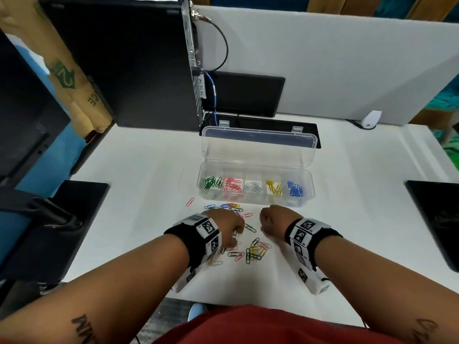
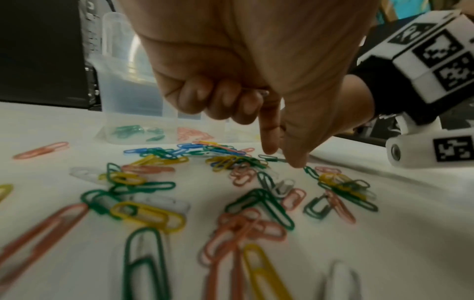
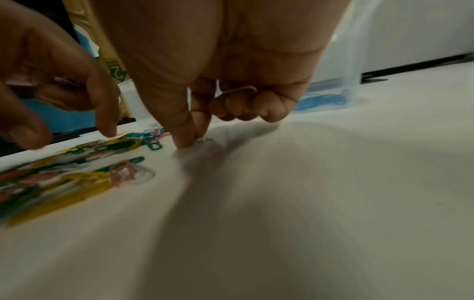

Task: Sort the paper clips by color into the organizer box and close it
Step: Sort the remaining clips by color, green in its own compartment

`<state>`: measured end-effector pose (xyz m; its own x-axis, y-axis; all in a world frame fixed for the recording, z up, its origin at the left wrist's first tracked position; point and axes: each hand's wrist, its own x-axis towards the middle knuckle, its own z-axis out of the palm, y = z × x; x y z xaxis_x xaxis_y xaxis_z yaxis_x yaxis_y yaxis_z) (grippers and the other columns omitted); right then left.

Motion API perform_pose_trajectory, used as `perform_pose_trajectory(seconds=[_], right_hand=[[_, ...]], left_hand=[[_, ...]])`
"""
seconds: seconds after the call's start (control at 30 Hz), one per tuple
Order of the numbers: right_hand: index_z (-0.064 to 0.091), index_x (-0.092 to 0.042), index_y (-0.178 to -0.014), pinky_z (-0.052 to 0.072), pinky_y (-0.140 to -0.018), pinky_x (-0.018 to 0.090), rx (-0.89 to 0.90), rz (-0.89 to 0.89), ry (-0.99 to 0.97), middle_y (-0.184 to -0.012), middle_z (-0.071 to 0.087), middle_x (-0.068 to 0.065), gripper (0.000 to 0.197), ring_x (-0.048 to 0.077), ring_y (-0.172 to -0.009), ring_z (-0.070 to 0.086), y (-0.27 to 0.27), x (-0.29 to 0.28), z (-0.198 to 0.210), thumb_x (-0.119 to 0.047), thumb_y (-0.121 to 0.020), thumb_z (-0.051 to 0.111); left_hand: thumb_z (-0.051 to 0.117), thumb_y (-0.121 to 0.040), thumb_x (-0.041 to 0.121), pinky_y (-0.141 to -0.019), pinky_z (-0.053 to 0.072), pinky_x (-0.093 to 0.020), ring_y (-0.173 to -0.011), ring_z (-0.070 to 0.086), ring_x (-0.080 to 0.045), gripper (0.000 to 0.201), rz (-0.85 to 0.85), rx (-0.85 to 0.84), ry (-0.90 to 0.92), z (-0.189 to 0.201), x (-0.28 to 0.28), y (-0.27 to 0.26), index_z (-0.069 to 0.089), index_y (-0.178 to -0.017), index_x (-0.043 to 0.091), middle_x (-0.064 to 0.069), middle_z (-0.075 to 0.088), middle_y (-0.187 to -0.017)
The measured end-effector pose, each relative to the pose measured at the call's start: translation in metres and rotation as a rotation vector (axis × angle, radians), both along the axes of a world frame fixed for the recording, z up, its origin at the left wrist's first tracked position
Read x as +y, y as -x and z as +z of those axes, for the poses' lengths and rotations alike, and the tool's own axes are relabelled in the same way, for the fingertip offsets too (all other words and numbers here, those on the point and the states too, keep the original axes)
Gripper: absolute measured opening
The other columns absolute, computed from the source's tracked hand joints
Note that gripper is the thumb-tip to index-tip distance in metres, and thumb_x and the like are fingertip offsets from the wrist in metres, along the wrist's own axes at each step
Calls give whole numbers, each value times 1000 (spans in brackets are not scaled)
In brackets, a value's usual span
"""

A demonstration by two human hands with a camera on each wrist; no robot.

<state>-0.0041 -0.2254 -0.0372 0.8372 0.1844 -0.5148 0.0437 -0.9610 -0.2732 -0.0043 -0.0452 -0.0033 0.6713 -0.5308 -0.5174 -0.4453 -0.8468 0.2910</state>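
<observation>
The clear organizer box point(image 1: 308, 192) stands with its lid point(image 1: 258, 145) tipped back; its compartments hold green, red, white, yellow and blue clips. Loose mixed paper clips point(image 1: 253, 252) lie in front of it. My left hand point(image 2: 283, 158) points thumb and index finger down onto a green clip point(image 2: 269, 158); its other fingers are curled over a clip end point(image 2: 264, 92) in the palm. My right hand point(image 3: 195, 142) pinches a white clip point(image 3: 205, 140) against the table, and its curled fingers hold another clip point(image 3: 241, 90). In the head view the left hand point(image 1: 237, 233) and right hand point(image 1: 263, 227) sit side by side over the pile.
A black computer case point(image 1: 124, 65) rises at the back left, with cables point(image 1: 223, 45) beside it. Black pads lie at the left point(image 1: 62, 219) and right point(image 1: 437, 219) table edges. A grey partition point(image 1: 347, 65) closes the back. One pink clip point(image 1: 190, 201) lies apart.
</observation>
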Motion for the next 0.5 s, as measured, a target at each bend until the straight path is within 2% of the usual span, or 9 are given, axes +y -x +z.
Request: perform_pose_trajectory(seconds=[0.1,0.2,0.27,0.4,0.5], right_hand=[[40,-25,-59,38,-70,23,46,-34,12,-84,57,0,30,18,-81,51,6,-11,-3,-21,-82,57],[40,-25,-57,37,-68,21,72,-66,19,-68,47,-9,29,18,-78,50,13,-20,-3,-16,-79,56],[40,-25,-57,36,-68,20,88,-62,10,-64,43,-12,29,16,-76,49,18,-23,-1,-15,-78,58],[43,-25,-58,38,-68,21,111,-74,-4,-66,47,-12,28,15,-76,52,24,-25,-2,-17,-76,63],[44,-25,-59,39,-68,22,119,-102,-33,-74,54,-5,27,16,-77,52,27,-28,-2,-19,-76,63]], left_hand=[[63,-84,34,-87,43,-26,-111,56,-19,38,-50,-61,-17,-5,-4,-1,56,-120,25,4,59,-121],[64,-83,33,-86,42,-24,-110,56,-19,38,-63,-88,-20,-8,-5,-2,56,-120,25,4,60,-120],[65,-83,34,-88,43,-26,-111,56,-19,40,-65,-85,-35,-11,-6,-3,55,-120,26,4,59,-121],[64,-83,33,-90,45,-29,-110,57,-20,36,-48,-71,-36,-18,-5,-3,55,-117,27,4,60,-120],[60,-85,32,-92,46,-30,-110,56,-20,31,-43,-57,-25,-22,-4,-6,57,-116,26,4,59,-120]])
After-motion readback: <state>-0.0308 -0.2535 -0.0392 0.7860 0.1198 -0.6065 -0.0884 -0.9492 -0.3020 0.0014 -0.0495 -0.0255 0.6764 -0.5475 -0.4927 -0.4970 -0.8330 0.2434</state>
